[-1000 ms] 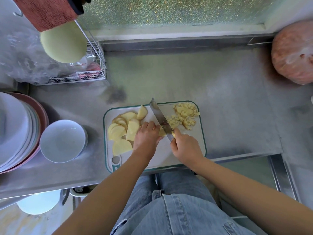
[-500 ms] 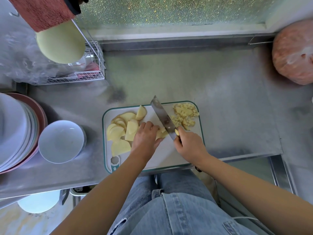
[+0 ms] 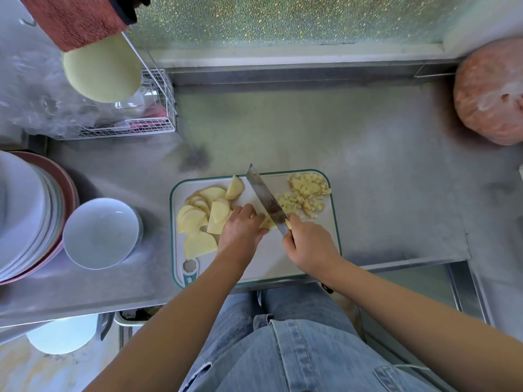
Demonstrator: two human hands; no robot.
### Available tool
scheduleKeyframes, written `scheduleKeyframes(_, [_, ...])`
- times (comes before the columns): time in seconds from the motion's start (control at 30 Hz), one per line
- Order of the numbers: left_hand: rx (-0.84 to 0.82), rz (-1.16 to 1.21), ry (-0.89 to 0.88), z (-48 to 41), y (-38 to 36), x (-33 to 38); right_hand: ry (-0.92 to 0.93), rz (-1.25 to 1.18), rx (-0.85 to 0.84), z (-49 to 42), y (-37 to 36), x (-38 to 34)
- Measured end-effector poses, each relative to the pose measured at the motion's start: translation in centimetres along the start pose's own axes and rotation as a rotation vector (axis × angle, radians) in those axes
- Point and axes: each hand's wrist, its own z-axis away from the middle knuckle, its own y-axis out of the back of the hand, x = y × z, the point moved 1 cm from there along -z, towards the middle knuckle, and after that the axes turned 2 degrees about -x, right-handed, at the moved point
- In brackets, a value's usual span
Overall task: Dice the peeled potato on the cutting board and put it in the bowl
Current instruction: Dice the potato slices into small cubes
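The potato piece (image 3: pixel 267 224) I am cutting lies near the middle of the cutting board (image 3: pixel 311 264). My left hand (image 3: pixel 242 227) pins it there, fingers curled down over it. The knife (image 3: pixel 266 198) runs slantwise from the board's far edge down to my right hand (image 3: pixel 310 244), its blade meeting the piece just beside my left fingertips. My right fingers are wrapped tight round the handle, which they mostly hide.

To the right of the blade, the diced potato (image 3: pixel 307 193) sits heaped in the board's far right corner. To the left of my left hand, the uncut slices (image 3: pixel 203 219) overlap in a pile, and one wedge lies near the far edge.

The board rests on the steel counter (image 3: pixel 368 165). The white bowl (image 3: pixel 102 233) stands to its left, apart from it, just beside a stack of plates (image 3: pixel 25 210).
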Motion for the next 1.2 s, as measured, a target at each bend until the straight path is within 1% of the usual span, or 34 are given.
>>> scheduleKeyframes(0.2, [0.010,-0.023,0.000,0.0,0.0,0.0,-0.038,0.093,0.031,-0.3,-1.4,-0.5])
scheduleKeyframes(0.3, [-0.025,-0.017,0.008,0.0,0.3,0.1,-0.036,0.038,0.048,-0.2,-1.7,-0.3])
scheduleKeyframes(0.4, [-0.018,-0.149,-0.024,0.1,0.7,0.1,-0.034,-0.059,0.063,-0.2,-1.1,0.2])
scheduleKeyframes(0.53, [0.045,-0.298,-0.032,0.8,1.0,-0.6,-0.013,-0.044,0.082,0.0,-0.1,0.3])
scheduleKeyframes(0.67, [0.079,-0.394,-0.013,1.0,1.2,-0.8,0.015,-0.027,0.058,0.5,0.3,-0.3])
scheduleKeyframes(0.9, [0.111,-0.379,-0.014,0.7,0.9,-0.9,-0.003,-0.006,0.030,0.4,-0.5,-0.7])
scheduleKeyframes(1.2, [0.106,-0.389,-0.031,0.5,0.8,-1.0,-0.053,-0.016,0.016,0.4,-2.3,-0.9])
